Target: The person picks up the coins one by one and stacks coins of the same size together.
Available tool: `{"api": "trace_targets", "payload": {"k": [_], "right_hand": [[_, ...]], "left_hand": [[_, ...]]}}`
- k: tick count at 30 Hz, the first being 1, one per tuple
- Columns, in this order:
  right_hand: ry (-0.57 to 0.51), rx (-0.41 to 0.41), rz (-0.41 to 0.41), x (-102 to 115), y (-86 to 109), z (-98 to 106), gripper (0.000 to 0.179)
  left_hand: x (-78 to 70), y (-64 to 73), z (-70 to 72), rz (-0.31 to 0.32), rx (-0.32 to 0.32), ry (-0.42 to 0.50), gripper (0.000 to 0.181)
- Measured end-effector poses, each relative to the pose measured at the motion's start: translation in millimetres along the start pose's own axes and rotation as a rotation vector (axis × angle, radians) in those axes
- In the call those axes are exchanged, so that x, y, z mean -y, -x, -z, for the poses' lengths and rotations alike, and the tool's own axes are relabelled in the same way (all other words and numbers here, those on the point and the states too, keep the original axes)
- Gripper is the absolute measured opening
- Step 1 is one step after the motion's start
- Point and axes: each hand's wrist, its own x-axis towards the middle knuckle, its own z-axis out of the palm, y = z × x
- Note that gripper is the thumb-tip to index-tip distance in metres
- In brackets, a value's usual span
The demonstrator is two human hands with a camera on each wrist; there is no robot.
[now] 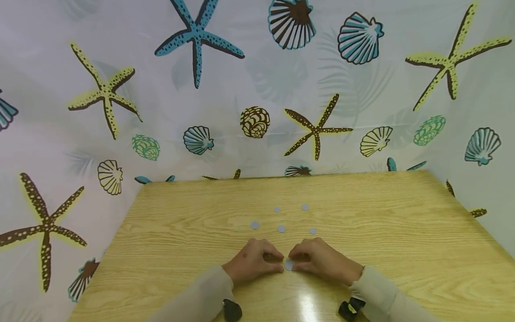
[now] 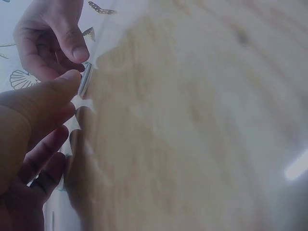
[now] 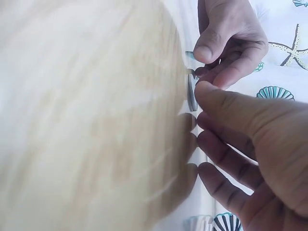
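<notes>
A silver coin [image 1: 289, 265] lies on the wooden table between my two hands. Its edge [image 2: 85, 80] looks thick and layered in the left wrist view. My left hand [image 1: 257, 261] curves in from the left, its thumb and index fingertips at the coin's left side. From the other side my right hand [image 1: 322, 260] bends round the coin, and its thumb overlaps the rim. Close by in the right wrist view, the coin's dark edge [image 3: 191, 94] shows beside the right thumb tip. The remaining fingers of both hands are bent, with tips close to the tabletop.
Beyond the hands lie several flat coins, among them a left one [image 1: 255, 225], a middle one [image 1: 281, 229] and a far right one [image 1: 305, 207]. The wooden table [image 1: 181, 214] ends at a white curtain [image 1: 241, 80] printed with starfish and shells.
</notes>
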Motion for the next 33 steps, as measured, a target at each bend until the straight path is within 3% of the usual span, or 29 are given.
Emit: {"api": "trace_targets", "payload": {"k": [12, 17, 24, 33], "right_hand": [[-0.05, -0.025, -0.025, 5, -2.8, -4, 0.014], [-0.083, -0.046, -0.003, 5, -4.4, -8, 0.01], [-0.083, -0.056, 0.01, 7, -6.3, -11, 0.01], [-0.124, -0.061, -0.01, 13, -11.3, -13, 0.008]], "left_hand": [[-4.0, 0.5, -2.2, 0.04, -0.015, 0.042, 0.019], [-5.0, 0.1, -2.4, 0.034, -0.017, 0.042, 0.013], [-7.9, 1.3, -2.5, 0.071, -0.032, 0.037, 0.011], [-1.8, 6.3, -1.4, 0.061, -0.035, 0.054, 0.012]]}}
